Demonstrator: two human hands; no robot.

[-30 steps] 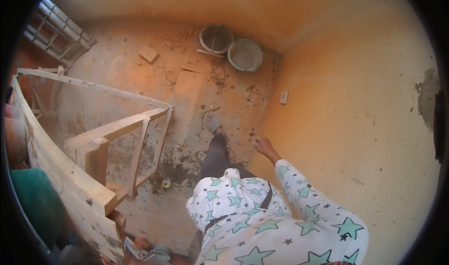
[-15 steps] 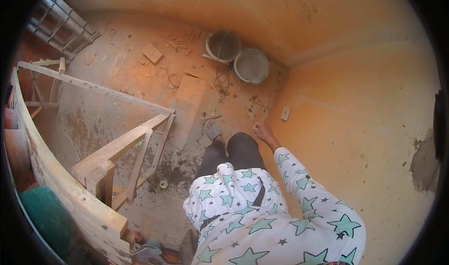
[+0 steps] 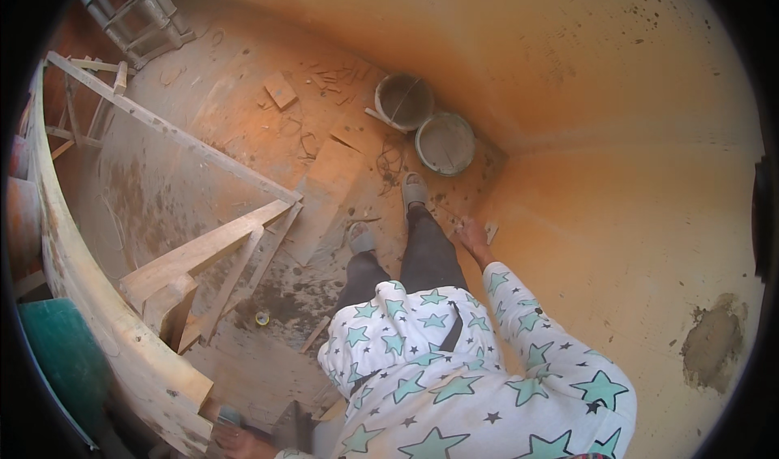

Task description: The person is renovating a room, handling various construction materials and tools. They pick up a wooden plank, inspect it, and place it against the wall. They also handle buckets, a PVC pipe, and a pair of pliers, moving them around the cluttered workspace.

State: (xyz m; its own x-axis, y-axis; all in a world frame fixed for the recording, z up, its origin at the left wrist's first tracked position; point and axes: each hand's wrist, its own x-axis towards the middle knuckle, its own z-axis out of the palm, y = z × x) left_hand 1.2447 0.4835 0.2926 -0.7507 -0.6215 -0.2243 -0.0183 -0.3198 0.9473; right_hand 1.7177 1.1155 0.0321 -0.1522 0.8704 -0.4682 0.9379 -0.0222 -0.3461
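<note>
My right hand (image 3: 473, 238) hangs beside my right leg, close to the orange wall. Its fingers are loosely curled and slightly apart, with nothing visible in them. A small pale wall plate (image 3: 491, 233) shows just behind it, and I cannot tell whether they touch. At the lower left edge, my left hand (image 3: 237, 441) is partly cut off and smeared, near the end of a long wooden board (image 3: 174, 378). A blue-grey thing (image 3: 230, 415) lies against that hand; its kind and whether I grip it cannot be made out.
Two round buckets (image 3: 445, 144) stand in the corner ahead. A wooden trestle frame (image 3: 203, 244) crosses the left side. Bricks (image 3: 280, 90), wire and rubble litter the floor. Metal frames (image 3: 142, 17) lean at the far left; a yellow tape roll (image 3: 262, 319) lies near the trestle.
My right foot has stepped forward toward the buckets, which now appear nearer. My right hand has come level with the wall plate, its fingers looser. My left hand shows at the lower left.
</note>
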